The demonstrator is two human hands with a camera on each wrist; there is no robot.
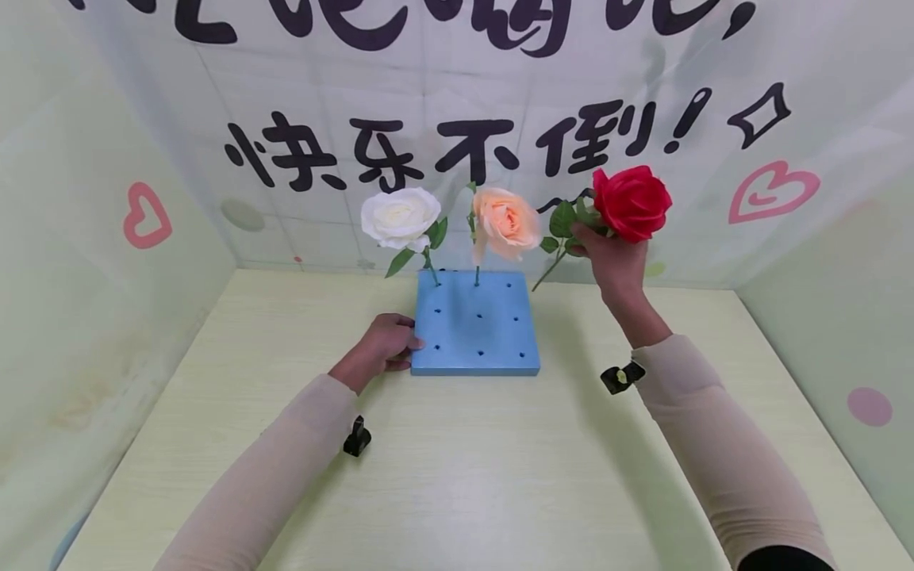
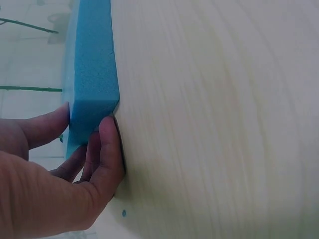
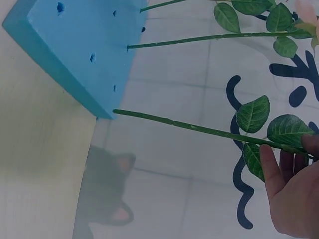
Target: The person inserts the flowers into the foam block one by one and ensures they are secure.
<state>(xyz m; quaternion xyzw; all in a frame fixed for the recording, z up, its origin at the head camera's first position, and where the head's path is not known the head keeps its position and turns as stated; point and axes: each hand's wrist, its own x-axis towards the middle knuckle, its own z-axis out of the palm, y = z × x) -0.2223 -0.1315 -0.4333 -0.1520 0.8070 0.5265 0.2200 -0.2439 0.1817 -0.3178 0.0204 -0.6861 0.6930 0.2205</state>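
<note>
A blue foam board (image 1: 493, 333) with several small holes lies on the table. My left hand (image 1: 389, 341) grips its left edge, thumb on the top face and fingers at the side, as the left wrist view (image 2: 75, 184) also shows. Upright in the board's far row stand a white rose (image 1: 400, 218) at the left and a peach rose (image 1: 508, 222) in the middle. My right hand (image 1: 617, 258) pinches a red rose (image 1: 634, 203) just below its bloom. Its green stem (image 3: 199, 129) slants down, the lower end overlapping the board's far right corner in the right wrist view.
The pale wooden table (image 1: 464, 476) is bounded by a white printed backdrop (image 1: 321, 230) behind and sheet walls on both sides. Small black devices hang at both wrists, one below the left sleeve (image 1: 357, 438) and one beside the right sleeve.
</note>
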